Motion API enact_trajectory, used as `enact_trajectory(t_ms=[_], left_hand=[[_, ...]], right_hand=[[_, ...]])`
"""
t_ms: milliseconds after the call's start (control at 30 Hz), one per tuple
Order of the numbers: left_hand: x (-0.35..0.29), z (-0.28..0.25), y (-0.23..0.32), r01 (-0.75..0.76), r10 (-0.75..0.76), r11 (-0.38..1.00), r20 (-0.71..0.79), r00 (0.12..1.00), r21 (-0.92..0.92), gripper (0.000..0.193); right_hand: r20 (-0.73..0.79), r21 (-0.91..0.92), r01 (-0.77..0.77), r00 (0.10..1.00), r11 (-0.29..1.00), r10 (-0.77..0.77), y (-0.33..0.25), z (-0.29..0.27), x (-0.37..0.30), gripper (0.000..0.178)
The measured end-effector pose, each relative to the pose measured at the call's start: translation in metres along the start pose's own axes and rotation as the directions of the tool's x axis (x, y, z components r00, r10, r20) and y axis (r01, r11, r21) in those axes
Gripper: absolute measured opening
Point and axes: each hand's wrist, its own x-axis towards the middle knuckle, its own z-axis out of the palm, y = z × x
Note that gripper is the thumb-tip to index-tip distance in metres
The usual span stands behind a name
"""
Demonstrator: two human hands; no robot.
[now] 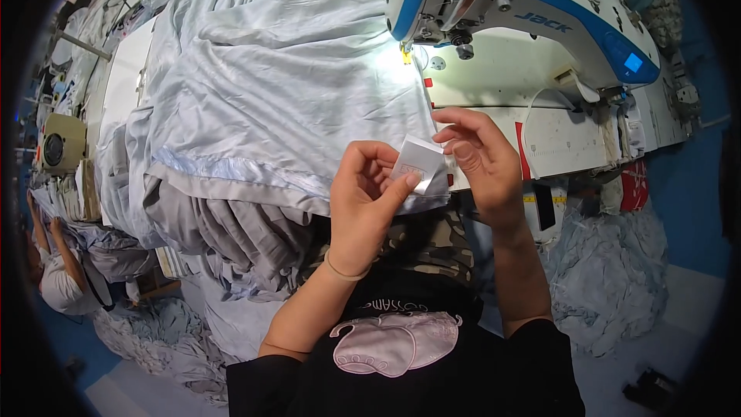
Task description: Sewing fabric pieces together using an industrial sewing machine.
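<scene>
My left hand point(360, 197) pinches a small white fabric label point(417, 161) between thumb and fingers. Faint printing shows on the label, and it is held up over the cloth's near right corner. Just right of it is my right hand point(489, 166), its fingers parted and slightly bent. Those fingertips come close to the label's upper right edge; whether they touch it I cannot tell. Below both hands a pale grey cloth point(270, 77) spreads across the table, its right edge running up to the lit needle area of a white and blue sewing machine point(532, 8).
A dark phone point(545, 208) lies beside a yellow tape measure at the table's front right. Heaped pale cloth point(610, 278) fills the lower right, with more piled point(166, 340) at lower left. Another person point(65, 278) works at the far left, near a beige machine point(62, 143).
</scene>
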Motion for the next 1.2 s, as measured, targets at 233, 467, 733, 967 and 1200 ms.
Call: enact_trajectory(t_ms=[233, 467, 733, 967, 1200], left_hand=[[-0.001, 0.003, -0.001, -0.136, 0.144, 0.970, -0.024, 0.989, 0.201, 0.039], [0.003, -0.006, -0.006, 0.199, -0.201, 0.979, -0.054, 0.978, -0.032, 0.024], [0.010, -0.012, -0.005, 0.104, -0.105, 0.994, -0.046, 0.993, -0.021, 0.008], [0.100, -0.014, 0.026, -0.332, 0.309, 0.561, 0.180, 0.934, 0.758, 0.012], [0.171, -0.011, -0.001, -0.184, 0.249, 0.003, 0.177, 0.952, 0.983, 0.013]], right_hand=[[0.087, 0.129, -0.275, 0.960, 0.953, 0.265, -0.005, 0.002, -0.001, 0.033], [0.020, 0.134, -0.256, 0.967, 0.957, 0.255, 0.001, 0.008, 0.001, 0.030], [0.032, 0.162, -0.279, 0.960, 0.947, 0.277, 0.009, 0.007, 0.002, 0.026], [-0.014, -0.019, -0.212, 0.977, 0.977, 0.212, 0.030, -0.007, 0.020, 0.028], [0.041, -0.379, -0.089, 0.993, 0.921, 0.113, 0.039, -0.021, 0.035, 0.021]])
